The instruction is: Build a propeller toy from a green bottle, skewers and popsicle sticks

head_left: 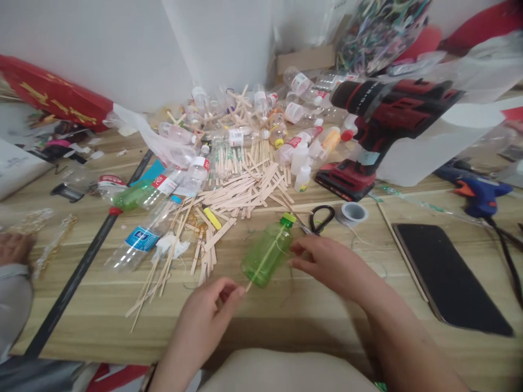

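A small green bottle [265, 256] lies tilted over the wooden table, its green cap toward the back. A thin wooden stick [267, 251] runs lengthwise along it and sticks out at the bottom end. My left hand [216, 305] is closed, pinching the stick's lower end between thumb and fingers. To the right of the bottle is my right hand [316, 261], its fingers curled near the neck beside a thin thread; whether it holds the thread is too small to tell. Scissors [321, 219] lie just behind my right hand, beside a spool of thread [353, 213].
Behind are piled craft sticks [245, 190] and clear bottles [237, 136]. A red drill [351, 177] stands at back right, near a glue gun [482, 196] and a dark phone [449, 277]. Another person's hand [15, 247] rests at the far left, beyond a black strip [73, 288].
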`<state>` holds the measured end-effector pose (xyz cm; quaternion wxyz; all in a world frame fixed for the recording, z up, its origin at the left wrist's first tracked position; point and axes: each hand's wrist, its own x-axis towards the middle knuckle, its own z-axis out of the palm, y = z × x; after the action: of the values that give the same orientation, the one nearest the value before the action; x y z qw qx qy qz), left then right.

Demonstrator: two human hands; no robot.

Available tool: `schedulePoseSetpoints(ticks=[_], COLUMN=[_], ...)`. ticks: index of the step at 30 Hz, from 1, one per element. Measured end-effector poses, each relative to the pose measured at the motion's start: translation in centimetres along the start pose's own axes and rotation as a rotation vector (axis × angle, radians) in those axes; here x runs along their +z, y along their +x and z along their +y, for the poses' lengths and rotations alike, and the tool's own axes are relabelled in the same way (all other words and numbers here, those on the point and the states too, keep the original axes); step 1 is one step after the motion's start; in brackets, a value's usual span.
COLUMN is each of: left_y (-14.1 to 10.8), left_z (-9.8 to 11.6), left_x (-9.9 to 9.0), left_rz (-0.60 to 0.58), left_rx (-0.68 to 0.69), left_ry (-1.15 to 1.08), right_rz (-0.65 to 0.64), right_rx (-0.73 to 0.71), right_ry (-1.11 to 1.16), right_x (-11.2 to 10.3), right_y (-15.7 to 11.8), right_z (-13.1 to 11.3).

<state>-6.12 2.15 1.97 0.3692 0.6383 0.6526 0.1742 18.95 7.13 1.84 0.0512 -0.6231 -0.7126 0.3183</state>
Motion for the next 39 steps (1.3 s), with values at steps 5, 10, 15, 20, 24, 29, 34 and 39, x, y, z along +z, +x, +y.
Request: schedulePoseSetpoints(ticks=[5, 10, 15, 20, 24, 29, 34, 39], left_y=[0.6, 1.1, 1.1, 1.1, 1.0, 0.9, 0.9, 1.0], left_z=[0.6, 0.8, 0.6, 0.7, 0.5, 0.0, -0.1, -0.2], left_x=[1.5, 2.3, 2.9, 3.2, 3.4, 4.0, 4.0, 4.1], left_rz=[-0.102, -0.111, -0.142, -0.123, -0.071, -0.017, 0.04, 0.091], left_rx=[0.029, 0.028, -0.018, -0.082, -0.084, -0.177, -0.243, -0.285], left_ry=[0.002, 0.017, -0.152, -0.38, -0.546, -0.857, -1.038, -1.139], right_rz=[-0.049, -0.042, -0.017, 0.049, 0.15, 0.229, 0.399, 0.533], right_rx=[0.003, -0.025, -0.088, -0.161, -0.23, -0.216, -0.132, -0.092], right_ry=[0.011, 0.021, 0.028, 0.062, 0.186, 0.472, 1.026, 1.45], right_x=[0.0, 0.2, 0.6, 0.2, -0.4, -1.4, -2.5, -3.6], right_y=[0.2, 0.4, 0.5, 0.5, 0.2, -0.3, -0.8, -0.9], right_z=[-0.5, -0.9, -0.7, -0.8, -0.6, 0.5, 2.3, 3.7])
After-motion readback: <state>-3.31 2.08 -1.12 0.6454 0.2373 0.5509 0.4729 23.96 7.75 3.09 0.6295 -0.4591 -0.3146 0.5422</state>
